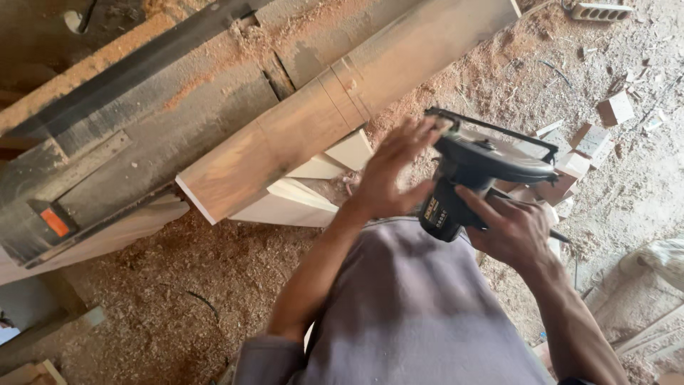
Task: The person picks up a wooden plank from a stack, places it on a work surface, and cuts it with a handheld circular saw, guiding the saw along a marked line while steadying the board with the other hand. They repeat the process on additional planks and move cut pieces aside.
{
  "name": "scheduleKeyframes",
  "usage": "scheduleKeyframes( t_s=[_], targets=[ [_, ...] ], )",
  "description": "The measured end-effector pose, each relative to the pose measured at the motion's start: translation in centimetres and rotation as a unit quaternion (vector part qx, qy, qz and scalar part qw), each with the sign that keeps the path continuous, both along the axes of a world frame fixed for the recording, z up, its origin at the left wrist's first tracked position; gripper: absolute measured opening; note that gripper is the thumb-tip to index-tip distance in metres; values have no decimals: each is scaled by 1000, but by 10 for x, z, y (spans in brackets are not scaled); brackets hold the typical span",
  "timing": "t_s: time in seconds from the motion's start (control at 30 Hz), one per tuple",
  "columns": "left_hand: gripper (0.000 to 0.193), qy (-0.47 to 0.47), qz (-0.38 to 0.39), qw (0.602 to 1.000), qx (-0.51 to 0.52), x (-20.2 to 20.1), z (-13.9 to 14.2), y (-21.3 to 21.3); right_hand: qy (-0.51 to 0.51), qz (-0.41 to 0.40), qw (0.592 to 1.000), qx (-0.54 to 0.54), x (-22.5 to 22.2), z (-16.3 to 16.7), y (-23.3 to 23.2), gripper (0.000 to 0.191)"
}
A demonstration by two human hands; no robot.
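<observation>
My right hand (509,228) grips the handle of a black hand-held circular saw (484,167), held in the air above the sawdust floor. My left hand (395,167) reaches toward the saw's front guard with fingers spread, touching or just short of it. A long wooden plank (299,128) with pencil lines across it lies on the dusty machine table (142,135), its near end jutting over the edge to the left of my hands.
Pale wood boards (299,203) are stacked under the plank's end. Offcut blocks (614,108) and scraps litter the sawdust floor at right. An orange switch (55,222) sits on the machine's left edge. A brick (602,11) lies at top right.
</observation>
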State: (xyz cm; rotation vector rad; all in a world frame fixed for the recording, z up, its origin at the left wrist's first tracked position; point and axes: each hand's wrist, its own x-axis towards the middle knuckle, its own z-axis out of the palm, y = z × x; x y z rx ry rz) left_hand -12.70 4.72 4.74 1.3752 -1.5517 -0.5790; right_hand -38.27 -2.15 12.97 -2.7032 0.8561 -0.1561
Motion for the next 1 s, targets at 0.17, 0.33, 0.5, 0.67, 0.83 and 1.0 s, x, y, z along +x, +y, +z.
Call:
scheduleKeyframes(
  t_s=[0.17, 0.33, 0.5, 0.67, 0.83, 1.0],
  targets=[
    [96, -177, -109, 976, 73, -82, 6, -21, 171, 93, 981, -12, -44, -33, 25, 65],
    [82, -71, -165, 980, 84, -142, -5, -9, 97, 105, 989, -40, -102, -36, 49, 64],
    [75, -86, -168, 971, 148, -203, 5, 11, 66, 88, 993, 39, -158, -22, 62, 68],
    [79, -93, -146, 975, 136, -248, 13, 27, 168, 57, 969, 174, -178, -9, 61, 77],
    [80, -107, -156, 966, 174, -261, 25, 29, 350, 28, 904, 245, -180, 6, 64, 74],
    [73, -155, -205, 954, 156, -263, 26, 21, 240, -29, 949, 204, -181, 6, 84, 84]
  ],
)
